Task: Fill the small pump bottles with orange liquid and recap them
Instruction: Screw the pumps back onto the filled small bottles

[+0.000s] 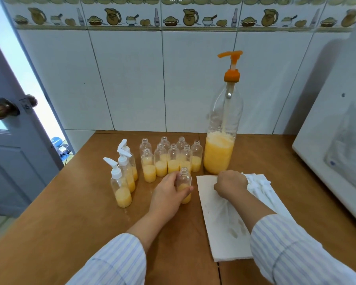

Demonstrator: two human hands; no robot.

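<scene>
My left hand grips a small uncapped bottle, about half full of orange liquid, standing on the wooden table. My right hand is closed over the pile of white pump caps on a white cloth; whether it holds a cap is hidden. Behind stand several open small bottles partly filled with orange liquid. To their left are three capped pump bottles. A tall clear bottle with an orange pump holds orange liquid at the back.
A white appliance takes up the table's right side. A tiled wall rises right behind the table. A door with a round knob stands open at the left, beyond the table's left edge.
</scene>
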